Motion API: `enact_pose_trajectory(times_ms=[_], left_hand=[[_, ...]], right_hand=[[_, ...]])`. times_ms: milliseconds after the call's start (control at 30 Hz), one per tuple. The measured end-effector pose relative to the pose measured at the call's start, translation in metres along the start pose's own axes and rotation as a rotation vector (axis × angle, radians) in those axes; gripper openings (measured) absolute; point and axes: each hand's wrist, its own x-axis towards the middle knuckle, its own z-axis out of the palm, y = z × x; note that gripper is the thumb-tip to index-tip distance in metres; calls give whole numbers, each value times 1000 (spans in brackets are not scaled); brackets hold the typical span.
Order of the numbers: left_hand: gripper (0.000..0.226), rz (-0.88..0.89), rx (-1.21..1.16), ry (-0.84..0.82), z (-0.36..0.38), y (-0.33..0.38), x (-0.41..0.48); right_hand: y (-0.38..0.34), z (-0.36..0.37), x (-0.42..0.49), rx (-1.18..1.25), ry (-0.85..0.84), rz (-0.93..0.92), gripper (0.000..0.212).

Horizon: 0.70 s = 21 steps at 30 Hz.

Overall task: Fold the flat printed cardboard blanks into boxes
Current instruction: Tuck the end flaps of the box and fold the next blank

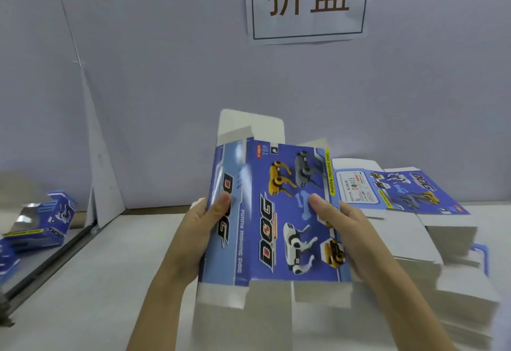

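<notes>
I hold a blue printed cardboard blank (279, 212) with "DOG" lettering and toy dog pictures upright over the table, partly opened into a sleeve, its white end flaps loose at top and bottom. My left hand (204, 220) grips its left edge, thumb on the printed side panel. My right hand (340, 220) grips the right edge, thumb pressed on the front panel near the bone picture. A stack of flat blanks (409, 193) lies to the right, printed side up on top.
Folded blue boxes (52, 218) lie at the far left beyond a metal rail (55, 256). White flat blanks (456, 281) spread along the right of the white table (110, 281). A paper sign (308, 2) hangs on the wall behind.
</notes>
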Motion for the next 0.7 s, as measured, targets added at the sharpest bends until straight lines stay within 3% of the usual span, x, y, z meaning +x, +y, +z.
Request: enact_pose_trajectory(times_ms=[167, 333, 433, 600, 700], left_hand=[[44, 51, 44, 113, 3, -2, 3], [47, 69, 11, 73, 6, -2, 1], [46, 52, 19, 52, 8, -4, 1], [39, 94, 72, 83, 9, -6, 3], [43, 67, 26, 43, 8, -8, 2]], right_hand=[[6, 0, 3, 9, 83, -17, 43], [5, -3, 4, 86, 27, 32, 44], [3, -3, 0, 125, -11, 37, 27], [7, -5, 1, 52, 134, 0, 45], [7, -7, 1, 83, 64, 5, 38]])
